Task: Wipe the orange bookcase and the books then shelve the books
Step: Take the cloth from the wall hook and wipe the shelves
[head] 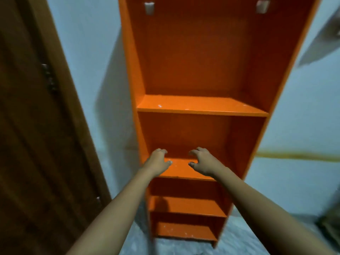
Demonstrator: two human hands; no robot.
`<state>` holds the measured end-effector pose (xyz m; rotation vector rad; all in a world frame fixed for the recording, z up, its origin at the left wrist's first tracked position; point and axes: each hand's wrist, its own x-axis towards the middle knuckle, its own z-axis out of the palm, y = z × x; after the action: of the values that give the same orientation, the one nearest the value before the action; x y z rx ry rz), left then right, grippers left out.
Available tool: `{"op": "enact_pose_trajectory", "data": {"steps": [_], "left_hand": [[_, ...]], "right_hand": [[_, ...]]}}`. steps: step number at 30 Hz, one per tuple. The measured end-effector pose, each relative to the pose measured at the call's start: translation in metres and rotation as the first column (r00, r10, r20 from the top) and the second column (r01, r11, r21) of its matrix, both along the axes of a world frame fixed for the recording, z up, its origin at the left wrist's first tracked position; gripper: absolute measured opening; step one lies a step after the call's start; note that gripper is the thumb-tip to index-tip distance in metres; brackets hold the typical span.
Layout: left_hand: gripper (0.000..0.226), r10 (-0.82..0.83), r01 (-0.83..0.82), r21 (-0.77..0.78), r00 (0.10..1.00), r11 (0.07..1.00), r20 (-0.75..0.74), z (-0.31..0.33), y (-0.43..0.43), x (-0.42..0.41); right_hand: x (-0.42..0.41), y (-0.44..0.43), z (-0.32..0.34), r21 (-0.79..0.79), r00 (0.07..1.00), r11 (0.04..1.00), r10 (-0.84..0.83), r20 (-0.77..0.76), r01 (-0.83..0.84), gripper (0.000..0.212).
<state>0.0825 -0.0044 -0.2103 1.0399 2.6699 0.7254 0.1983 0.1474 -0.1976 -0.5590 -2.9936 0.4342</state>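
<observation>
The orange bookcase point(198, 105) stands upright against a pale blue wall, and all its visible shelves are bare. White specks dot the upper shelf and the bottom shelf. Both my arms reach forward into the second compartment. My left hand point(158, 161) hovers over the left part of that shelf with loosely curled fingers and holds nothing. My right hand point(201, 161) hovers over the middle of the same shelf, fingers also loosely curled, holding nothing. No books and no cloth are in view.
A dark brown wooden door point(36, 135) fills the left side. Two white brackets point(149, 6) sit at the top of the bookcase's back panel. The floor point(174, 247) is pale and mottled. A blurred object point(329, 227) lies at the right edge.
</observation>
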Motion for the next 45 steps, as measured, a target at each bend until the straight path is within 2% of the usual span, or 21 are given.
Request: {"op": "enact_pose_trajectory", "data": {"steps": [6, 12, 18, 22, 27, 30, 34, 37, 42, 45], "left_hand": [[0.052, -0.323, 0.322, 0.044, 0.946, 0.946, 0.017, 0.007, 0.124, 0.080], [0.045, -0.511, 0.511, 0.087, 0.859, 0.855, -0.022, 0.034, 0.218, 0.150], [0.046, -0.621, 0.624, 0.078, 0.781, 0.777, -0.064, 0.064, 0.302, 0.192], [0.048, -0.638, 0.647, 0.138, 0.763, 0.750, -0.107, 0.093, 0.368, 0.193], [0.044, -0.548, 0.593, 0.375, 0.804, 0.713, -0.229, 0.171, 0.458, 0.180], [0.042, -0.436, 0.496, 0.588, 0.863, 0.639, -0.254, 0.225, 0.508, 0.171], [0.035, -0.278, 0.363, 0.781, 0.927, 0.508, -0.250, 0.293, 0.560, 0.156], [0.035, -0.206, 0.328, 0.815, 0.944, 0.477, -0.260, 0.327, 0.590, 0.143], [0.045, -0.148, 0.319, 0.750, 0.946, 0.579, -0.288, 0.356, 0.629, 0.126], [0.047, -0.138, 0.292, 0.753, 0.955, 0.590, -0.262, 0.364, 0.642, 0.122]], "right_hand": [[0.117, 0.090, 0.010, -0.022, 0.952, 0.952, -0.307, -0.008, 0.307, 0.050], [0.206, 0.153, 0.027, -0.026, 0.849, 0.851, -0.525, -0.057, 0.525, 0.045], [0.246, 0.218, 0.038, -0.031, 0.779, 0.788, -0.614, -0.130, 0.615, 0.041], [0.251, 0.282, 0.060, -0.059, 0.759, 0.779, -0.622, -0.194, 0.624, 0.042], [0.239, 0.383, 0.128, -0.114, 0.711, 0.809, -0.566, -0.417, 0.577, 0.036], [0.228, 0.438, 0.181, -0.167, 0.682, 0.852, -0.501, -0.533, 0.496, 0.033], [0.216, 0.500, 0.254, -0.221, 0.616, 0.910, -0.401, -0.677, 0.350, 0.028], [0.202, 0.537, 0.299, -0.231, 0.546, 0.941, -0.332, -0.770, 0.246, 0.026], [0.167, 0.577, 0.345, -0.252, 0.500, 0.961, -0.273, -0.821, 0.112, 0.033], [0.146, 0.585, 0.360, -0.265, 0.502, 0.964, -0.248, -0.828, 0.039, 0.039]]}}
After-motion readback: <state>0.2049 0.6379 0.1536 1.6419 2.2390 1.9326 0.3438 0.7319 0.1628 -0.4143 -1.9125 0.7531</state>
